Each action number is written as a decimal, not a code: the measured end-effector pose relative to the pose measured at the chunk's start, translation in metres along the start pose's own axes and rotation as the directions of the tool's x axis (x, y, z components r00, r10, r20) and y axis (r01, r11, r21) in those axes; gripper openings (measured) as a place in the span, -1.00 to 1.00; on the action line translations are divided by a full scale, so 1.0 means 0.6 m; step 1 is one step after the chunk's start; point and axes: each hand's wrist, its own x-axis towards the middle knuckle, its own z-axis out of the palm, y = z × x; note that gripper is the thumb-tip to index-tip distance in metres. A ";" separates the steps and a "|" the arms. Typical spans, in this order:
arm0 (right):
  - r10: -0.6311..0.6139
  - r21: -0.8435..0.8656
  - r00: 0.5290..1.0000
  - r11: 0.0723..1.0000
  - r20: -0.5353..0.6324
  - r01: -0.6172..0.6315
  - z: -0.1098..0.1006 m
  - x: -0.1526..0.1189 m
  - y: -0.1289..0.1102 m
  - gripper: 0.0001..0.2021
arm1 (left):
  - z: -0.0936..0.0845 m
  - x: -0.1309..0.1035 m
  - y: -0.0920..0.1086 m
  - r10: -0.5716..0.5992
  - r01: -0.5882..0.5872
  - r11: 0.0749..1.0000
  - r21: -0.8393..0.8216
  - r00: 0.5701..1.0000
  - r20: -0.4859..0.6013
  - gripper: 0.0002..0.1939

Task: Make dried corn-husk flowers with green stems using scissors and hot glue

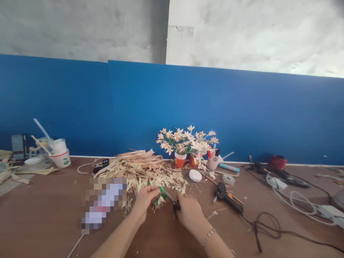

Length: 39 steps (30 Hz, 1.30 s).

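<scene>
My left hand [146,200] is closed, pinching a small flower stem wrapped in green tape [162,192]. Pale petals [159,205] hang just below the fingertips. In my right hand [191,211] is a pair of scissors [176,208] with black handles, their blades pointing left at the green piece. Whether the blades touch it cannot be made out. Behind both hands lies a heap of dry, straw-coloured husk strips [145,165]. Finished-looking pale flowers [178,136] on green stems stand in red paper cups [180,161] beyond the heap.
Right of my hands lie a black glue gun [228,199] with its cable, a white round roll [195,175] and a tape roll [228,179]. White cords [298,204] run at far right. A blurred phone-like object [103,208] is left; a white cup [61,158] stands farther left. A blue partition [172,104] borders the table.
</scene>
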 end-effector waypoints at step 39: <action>-0.310 0.884 0.922 0.462 0.233 -0.069 0.007 0.036 0.066 -0.67 | -0.019 0.016 0.001 -0.223 0.251 0.793 -0.555 0.967 0.119 -0.83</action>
